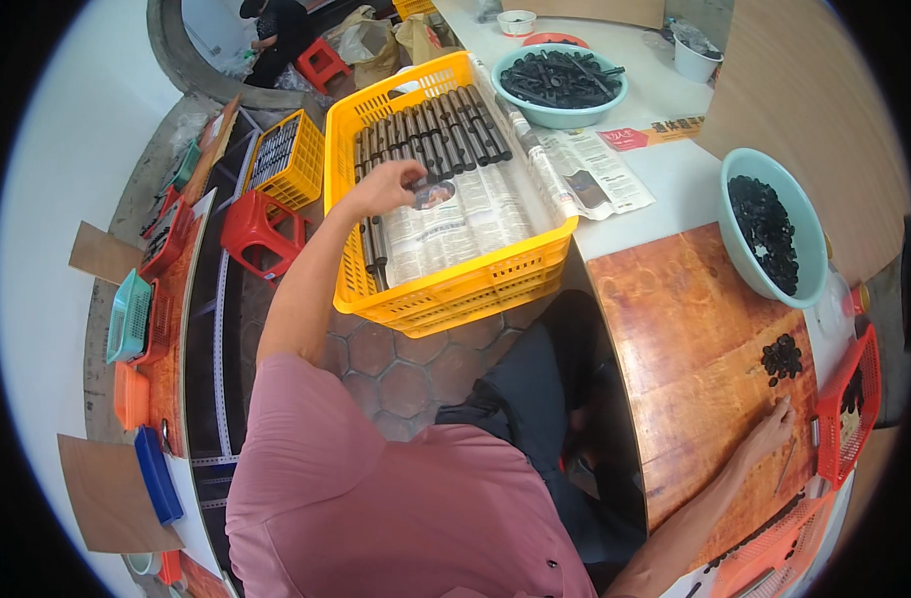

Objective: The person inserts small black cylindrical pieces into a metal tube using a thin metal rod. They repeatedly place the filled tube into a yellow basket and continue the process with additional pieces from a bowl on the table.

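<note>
- The left hand (394,187) reaches into the large yellow slotted plastic crate (446,294); its fingers curl down onto the row of dark metal tubes (431,135) at the crate's far end, pinching one tube's near end
- The tubes lie side by side on newspaper lining (460,219) inside the crate
- The right hand (769,434) rests on the reddish wooden tabletop (685,339); its fingers are loosely bent, and whether they grip anything cannot be told
- A small pile of black round caps (781,357) sits just beyond that hand; a pale teal plastic bowl (750,259) of more caps stands farther off
</note>
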The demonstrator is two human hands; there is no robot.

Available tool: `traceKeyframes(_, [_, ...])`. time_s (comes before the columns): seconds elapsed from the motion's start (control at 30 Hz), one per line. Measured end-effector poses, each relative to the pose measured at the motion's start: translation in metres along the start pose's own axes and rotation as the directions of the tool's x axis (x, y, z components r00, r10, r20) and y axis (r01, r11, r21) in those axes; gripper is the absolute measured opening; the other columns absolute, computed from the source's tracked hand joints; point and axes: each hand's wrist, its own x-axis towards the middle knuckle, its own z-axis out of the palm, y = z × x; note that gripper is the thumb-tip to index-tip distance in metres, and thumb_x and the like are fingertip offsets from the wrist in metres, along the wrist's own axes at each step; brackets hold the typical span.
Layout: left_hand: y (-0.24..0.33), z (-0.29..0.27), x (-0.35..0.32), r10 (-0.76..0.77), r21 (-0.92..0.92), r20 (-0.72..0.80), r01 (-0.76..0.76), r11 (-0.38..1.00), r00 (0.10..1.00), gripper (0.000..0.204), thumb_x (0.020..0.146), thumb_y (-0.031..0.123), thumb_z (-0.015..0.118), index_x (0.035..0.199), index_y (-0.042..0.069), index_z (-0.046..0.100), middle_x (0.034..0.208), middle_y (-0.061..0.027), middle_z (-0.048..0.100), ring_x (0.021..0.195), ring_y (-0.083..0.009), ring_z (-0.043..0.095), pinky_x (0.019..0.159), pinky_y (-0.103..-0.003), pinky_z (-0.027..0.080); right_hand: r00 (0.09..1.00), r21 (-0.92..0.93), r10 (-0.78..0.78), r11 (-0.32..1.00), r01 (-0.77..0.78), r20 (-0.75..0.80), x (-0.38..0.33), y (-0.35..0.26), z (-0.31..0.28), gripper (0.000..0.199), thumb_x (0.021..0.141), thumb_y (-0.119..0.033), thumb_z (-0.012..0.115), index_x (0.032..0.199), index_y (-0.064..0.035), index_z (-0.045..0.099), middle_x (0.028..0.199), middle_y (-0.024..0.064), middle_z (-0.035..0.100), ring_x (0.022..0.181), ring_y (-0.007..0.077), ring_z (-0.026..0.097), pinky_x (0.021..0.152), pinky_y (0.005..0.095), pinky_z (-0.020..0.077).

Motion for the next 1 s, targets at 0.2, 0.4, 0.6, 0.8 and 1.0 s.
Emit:
traceKeyframes(0.2, [-0.019, 0.016, -0.007, 0.136, 0.441, 0.323, -0.276, 0.854, 0.936, 0.031, 0.073, -0.007, 0.061, 0.098, 0.009, 0.071, 0.096, -0.0102, 0.070, 0.097, -0.0334, 0.067, 0.081, -0.042, 0.052, 0.997, -0.065, -0.078, 0.995, 0.077, -0.014, -0.006, -0.010, -0.004, 0.042, 0.105, -0.034, 0.052, 0.090, 0.0054, 0.059, 0.077, 0.0064, 0.055, 0.073, 0.0180, 0.045, 0.070, 0.0347, 0.0401])
traceKeyframes(0.4, [-0.052, 0.029, -0.032, 0.097, 0.423, 0.453, -0.309, 0.852, 0.886, 0.028, 0.070, -0.010, 0.061, 0.092, 0.005, 0.070, 0.093, -0.0136, 0.068, 0.096, -0.0341, 0.066, 0.084, -0.042, 0.053, 0.996, -0.016, -0.092, 0.996, 0.092, -0.006, -0.011, -0.020, 0.000, 0.042, 0.105, -0.032, 0.052, 0.085, 0.0043, 0.055, 0.075, 0.0046, 0.049, 0.071, 0.0164, 0.041, 0.067, 0.0340, 0.0375])
traceKeyframes(0.6, [-0.067, 0.030, -0.044, 0.029, 0.492, 0.534, -0.339, 0.802, 0.845, 0.038, 0.070, -0.010, 0.062, 0.104, 0.006, 0.067, 0.112, -0.0128, 0.066, 0.112, -0.0338, 0.061, 0.093, -0.041, 0.051, 0.996, -0.030, -0.079, 0.996, 0.078, -0.035, -0.015, -0.028, 0.000, 0.041, 0.105, -0.032, 0.053, 0.082, 0.0017, 0.052, 0.073, 0.0015, 0.042, 0.069, 0.0140, 0.036, 0.063, 0.0328, 0.0335])
traceKeyframes(0.8, [-0.111, 0.015, -0.046, 0.025, 0.498, 0.240, -0.145, 0.855, 0.970, 0.049, 0.074, -0.010, 0.061, 0.120, 0.007, 0.065, 0.126, -0.0148, 0.063, 0.122, -0.0345, 0.057, 0.101, -0.040, 0.049, 0.995, -0.067, -0.092, 0.994, 0.090, -0.030, -0.018, -0.033, 0.002, 0.042, 0.105, -0.033, 0.053, 0.087, 0.0048, 0.058, 0.073, 0.0037, 0.047, 0.070, 0.0154, 0.039, 0.064, 0.0346, 0.0358])
traceKeyframes(1.0, [-0.088, 0.003, -0.033, -0.199, 0.586, 0.212, 0.038, 0.809, 0.957, 0.046, 0.089, 0.012, 0.063, 0.134, 0.003, 0.058, 0.138, -0.0161, 0.058, 0.131, -0.0342, 0.052, 0.109, -0.041, 0.045, 0.974, -0.030, -0.215, 0.977, 0.213, -0.077, -0.004, -0.002, 0.002, 0.044, 0.104, -0.037, 0.055, 0.076, -0.0034, 0.052, 0.067, -0.0028, 0.037, 0.062, 0.0101, 0.030, 0.056, 0.0317, 0.0270])
